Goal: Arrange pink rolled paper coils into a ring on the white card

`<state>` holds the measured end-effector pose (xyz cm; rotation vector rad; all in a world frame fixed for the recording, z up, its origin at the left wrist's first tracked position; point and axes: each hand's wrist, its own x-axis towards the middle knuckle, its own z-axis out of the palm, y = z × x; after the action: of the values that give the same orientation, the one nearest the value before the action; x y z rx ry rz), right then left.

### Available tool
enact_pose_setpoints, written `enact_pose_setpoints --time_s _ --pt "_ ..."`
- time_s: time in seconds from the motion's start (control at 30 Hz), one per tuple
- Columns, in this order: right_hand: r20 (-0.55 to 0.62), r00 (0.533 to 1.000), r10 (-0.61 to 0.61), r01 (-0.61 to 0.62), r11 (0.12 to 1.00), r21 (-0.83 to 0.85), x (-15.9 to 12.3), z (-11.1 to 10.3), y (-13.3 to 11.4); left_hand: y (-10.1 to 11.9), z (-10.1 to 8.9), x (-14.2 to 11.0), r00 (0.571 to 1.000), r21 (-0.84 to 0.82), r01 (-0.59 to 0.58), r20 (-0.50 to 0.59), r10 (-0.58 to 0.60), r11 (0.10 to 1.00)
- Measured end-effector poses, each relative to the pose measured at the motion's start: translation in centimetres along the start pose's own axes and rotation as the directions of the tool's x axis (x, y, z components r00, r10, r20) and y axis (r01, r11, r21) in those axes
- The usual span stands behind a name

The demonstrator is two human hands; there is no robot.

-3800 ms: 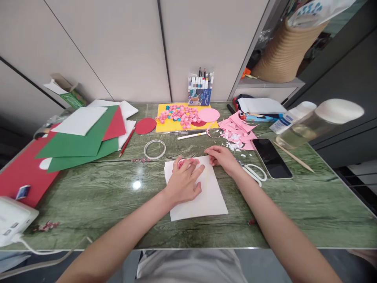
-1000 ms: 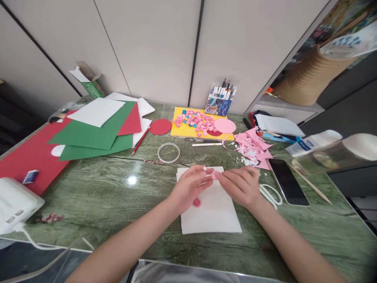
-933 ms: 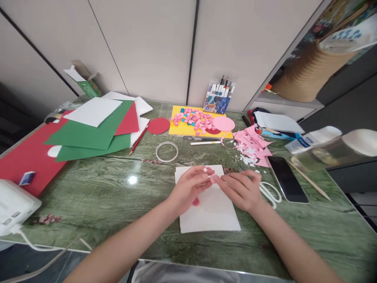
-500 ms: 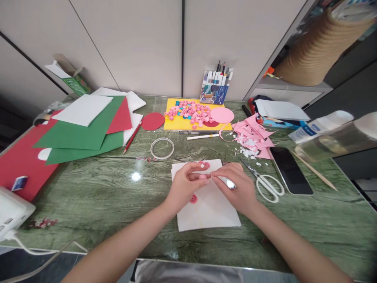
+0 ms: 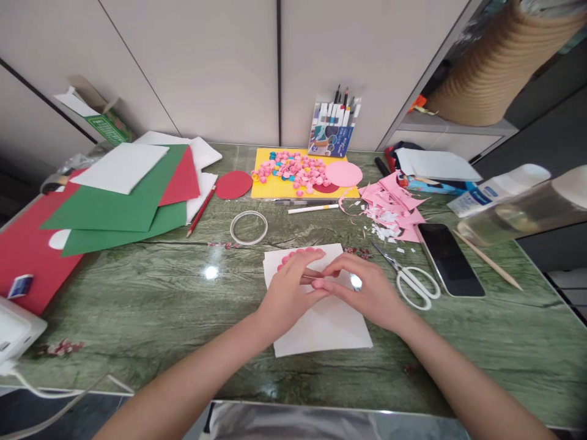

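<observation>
The left hand (image 5: 284,299) pinches 1 pink curl (image 5: 317,283) above the white paper (image 5: 330,333); I can't tell if the right hand (image 5: 373,292) grips too. Some stuck-looking curls (image 5: 300,251) are down; many more (image 5: 298,171) lie on yellow paper (image 5: 262,191).

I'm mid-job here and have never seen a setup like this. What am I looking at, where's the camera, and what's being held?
There is no machine: you see a person's bare left hand and right hand. The view comes from a camera worn on their head, looking forward and down. The fingertips meet around a small pink piece; which hand grips it, I can't tell. Below lies white paper with pink pieces along its far part. Beyond is a yellow sheet bearing a pile of mostly pink bits. White-handled scissors and a phone lie to the right, a ring-shaped roll to the left.
</observation>
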<state>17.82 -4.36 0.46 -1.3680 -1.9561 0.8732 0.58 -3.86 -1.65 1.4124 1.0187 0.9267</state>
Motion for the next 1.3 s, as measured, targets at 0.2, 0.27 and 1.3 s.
enact_pose_setpoints --time_s 0.2,0.27,1.3 --pt "0.142 0.985 0.099 -0.113 0.989 0.092 0.3 -0.3 0.0 -0.3 -0.1 0.0 0.999 -0.045 0.009 0.038 -0.007 0.999" --pt "0.157 0.98 0.125 -0.141 0.986 0.094 0.3 -0.3 0.1 -0.2 -0.1 -0.1 0.999 -0.059 0.021 0.044 -0.018 0.998" --pt "-0.288 0.813 -0.507 0.414 0.85 -0.326 -0.6 -0.2 0.8 -0.3 -0.1 -0.5 0.907 0.786 -0.382 0.22 0.359 0.485"
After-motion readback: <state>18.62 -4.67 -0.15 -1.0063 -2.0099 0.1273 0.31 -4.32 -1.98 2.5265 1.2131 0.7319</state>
